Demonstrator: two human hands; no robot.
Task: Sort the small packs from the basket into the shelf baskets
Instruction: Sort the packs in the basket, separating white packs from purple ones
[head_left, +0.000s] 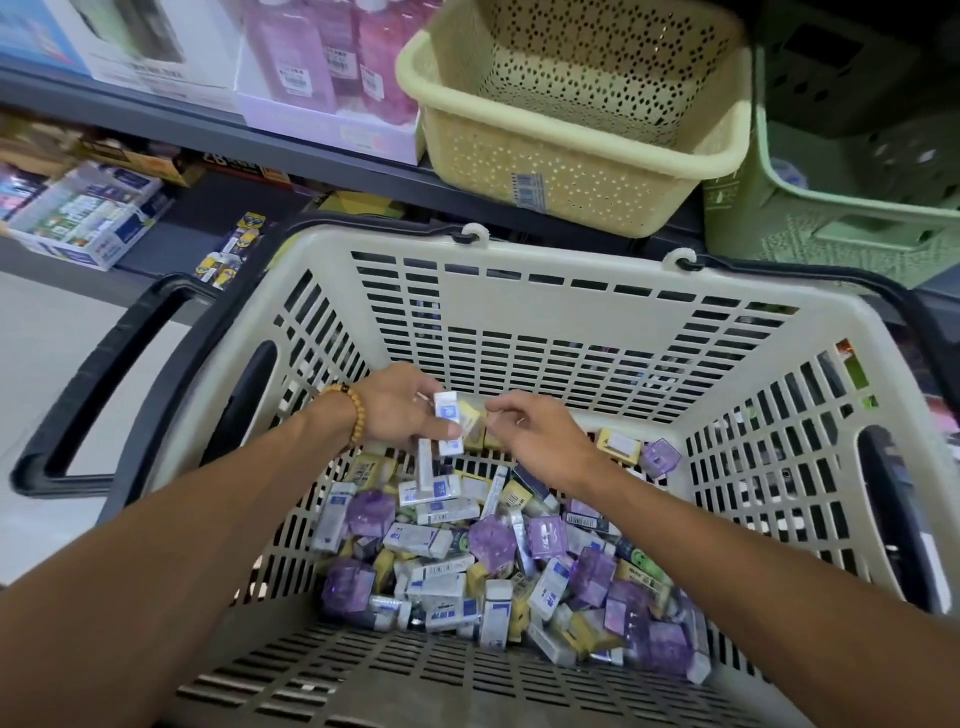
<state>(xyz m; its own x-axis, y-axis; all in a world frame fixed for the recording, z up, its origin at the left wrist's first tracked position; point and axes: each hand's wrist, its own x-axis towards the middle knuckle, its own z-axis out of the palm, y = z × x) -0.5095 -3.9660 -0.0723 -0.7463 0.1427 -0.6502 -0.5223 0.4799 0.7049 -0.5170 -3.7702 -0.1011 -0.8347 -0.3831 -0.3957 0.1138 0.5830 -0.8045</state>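
Note:
A beige slotted shopping basket with black handles fills the lower view. Several small packs, white-blue, purple and yellow, lie piled on its floor. My left hand, with a bead bracelet at the wrist, is inside the basket and grips white-blue packs; another white pack hangs just below its fingers. My right hand is beside it with fingers curled down over yellow packs; whether it pinches one is hidden. Two shelf baskets stand above: a cream perforated basket and a green basket.
The grey shelf edge runs behind the shopping basket. Boxed goods and pink bottles stand on the upper left shelf. More boxed items sit on a lower shelf at left. Pale floor shows at lower left.

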